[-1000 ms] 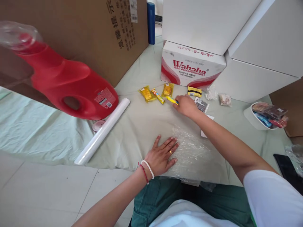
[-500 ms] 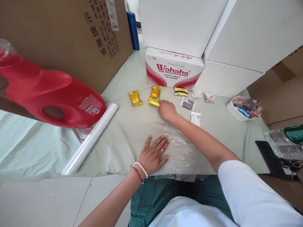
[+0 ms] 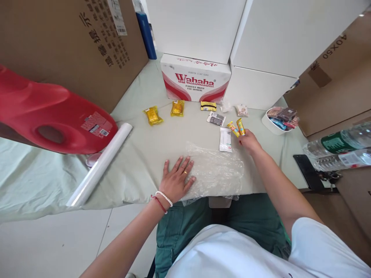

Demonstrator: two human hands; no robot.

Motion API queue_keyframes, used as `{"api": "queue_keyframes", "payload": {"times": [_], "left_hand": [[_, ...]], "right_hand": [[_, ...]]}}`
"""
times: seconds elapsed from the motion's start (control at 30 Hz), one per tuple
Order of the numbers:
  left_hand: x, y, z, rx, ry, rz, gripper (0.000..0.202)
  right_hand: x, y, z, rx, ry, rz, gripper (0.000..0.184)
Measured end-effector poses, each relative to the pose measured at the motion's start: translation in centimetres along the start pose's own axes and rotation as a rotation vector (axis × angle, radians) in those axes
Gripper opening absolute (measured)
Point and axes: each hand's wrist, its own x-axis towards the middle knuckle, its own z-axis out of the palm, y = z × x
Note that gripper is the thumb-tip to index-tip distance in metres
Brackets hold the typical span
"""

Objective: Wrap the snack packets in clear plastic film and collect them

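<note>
My left hand (image 3: 176,180) lies flat with spread fingers on the cloth, at the left edge of a sheet of clear plastic wrap (image 3: 214,170). Two narrow yellow snack packets (image 3: 240,126) stick out from the pinched fingers of my right hand (image 3: 249,141). Just left of that hand lies a white packet (image 3: 225,139), partly over the wrap. Farther back are a grey-and-white packet (image 3: 216,118), a yellow packet with a dark band (image 3: 208,105), a crumpled clear wrapper (image 3: 225,106) and a small pale packet (image 3: 242,111). Two yellow-wrapped cakes (image 3: 153,115) rest to the left.
A white tub (image 3: 274,126) of wrapped snacks stands at right. Near it are a phone (image 3: 307,172), keys and plastic bottles (image 3: 342,141). At left are a red jug (image 3: 55,119) and a white film roll (image 3: 101,162). A Wahaba-style printed carton (image 3: 195,79) stands behind.
My right hand has moved from the back middle to the right, carrying yellow packets; the one near the cakes is gone from there. My left hand stays flat. The view has shifted right.
</note>
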Motion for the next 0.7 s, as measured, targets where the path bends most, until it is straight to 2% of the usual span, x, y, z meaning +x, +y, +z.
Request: {"api": "queue_keyframes", "payload": {"times": [0.07, 0.13, 0.27, 0.33, 0.43, 0.53, 0.6, 0.7], "left_hand": [[-0.2, 0.4, 0.0, 0.007, 0.0, -0.028, 0.066], [-0.4, 0.7, -0.1, 0.008, -0.004, -0.042, 0.065], [-0.5, 1.1, -0.1, 0.013, -0.013, -0.051, 0.065], [-0.5, 1.2, -0.1, 0.019, -0.015, -0.056, 0.068], [-0.6, 1.4, 0.0, 0.021, -0.025, -0.066, 0.07], [-0.6, 1.4, 0.1, 0.02, -0.027, -0.073, 0.069], [-0.6, 1.4, 0.1, 0.023, -0.016, -0.072, 0.07], [-0.6, 1.3, 0.2, 0.028, -0.004, -0.066, 0.071]], "right_hand": [[-0.3, -0.4, 1.5, -0.239, 0.057, -0.046, 0.024], [-0.8, -1.1, 3.0, -0.428, 0.089, -0.085, 0.033], [-1.8, -2.6, 5.0, -0.649, 0.074, -0.101, 0.077], [-1.9, -3.0, 5.1, -0.715, 0.034, -0.1, 0.083], [-1.5, -2.9, 3.9, -0.766, -0.012, -0.073, 0.067], [-0.9, -1.9, 1.5, -0.783, -0.002, -0.053, 0.06], [-0.9, -1.1, -0.7, -0.765, 0.041, -0.062, 0.058], [-1.9, -0.4, -4.2, -0.674, 0.183, -0.145, 0.056]]}}
